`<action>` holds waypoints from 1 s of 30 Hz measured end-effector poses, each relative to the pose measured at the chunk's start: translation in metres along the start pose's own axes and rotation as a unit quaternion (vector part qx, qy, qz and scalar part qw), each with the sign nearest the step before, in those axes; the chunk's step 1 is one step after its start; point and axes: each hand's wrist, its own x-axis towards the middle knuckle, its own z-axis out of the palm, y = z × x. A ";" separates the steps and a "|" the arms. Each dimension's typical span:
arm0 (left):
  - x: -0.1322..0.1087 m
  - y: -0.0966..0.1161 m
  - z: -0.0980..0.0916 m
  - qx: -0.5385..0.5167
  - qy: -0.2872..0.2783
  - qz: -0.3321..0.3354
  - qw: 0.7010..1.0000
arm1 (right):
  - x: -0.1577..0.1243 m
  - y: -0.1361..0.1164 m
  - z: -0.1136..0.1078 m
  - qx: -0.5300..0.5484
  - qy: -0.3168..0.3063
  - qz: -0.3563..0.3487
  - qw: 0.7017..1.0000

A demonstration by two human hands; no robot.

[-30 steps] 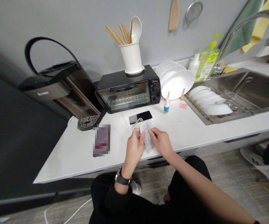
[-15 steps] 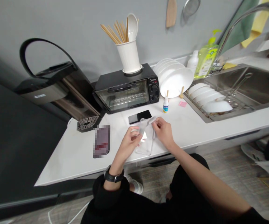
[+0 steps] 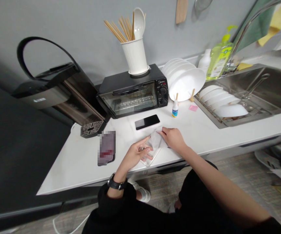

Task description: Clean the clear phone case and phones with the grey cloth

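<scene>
A clear phone case point(image 3: 149, 155) lies flat on the white counter point(image 3: 82, 162) near its front edge. My left hand point(image 3: 138, 153) rests on the case's near end with fingers pressed on it. My right hand point(image 3: 173, 139) is closed on a small grey cloth point(image 3: 155, 140) that lies over the case's far end. A black phone point(image 3: 147, 122) lies face up on the counter just beyond the case.
A black toaster oven point(image 3: 132, 94) carries a white utensil holder point(image 3: 135, 57). A small dropper bottle point(image 3: 175, 110), a pink note point(image 3: 193, 108), stacked white plates point(image 3: 185, 81), a sink rack with dishes point(image 3: 222, 105) and a blurred dark item point(image 3: 106, 148) are around.
The case and cloth, held up in both hands a second ago, now lie on the counter. My right hand presses the cloth onto the case while my left steadies it.
</scene>
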 end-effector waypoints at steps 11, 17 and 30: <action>0.004 -0.012 0.020 -0.005 0.149 0.068 0.987 | 0.000 0.000 -0.001 -0.046 0.047 0.031 0.997; 0.002 -0.017 0.015 -0.006 0.172 0.083 0.982 | -0.002 0.000 -0.001 -0.035 0.018 0.002 0.999; -0.001 -0.018 0.016 0.003 0.163 0.095 0.982 | -0.003 -0.002 -0.003 -0.075 0.023 0.017 0.997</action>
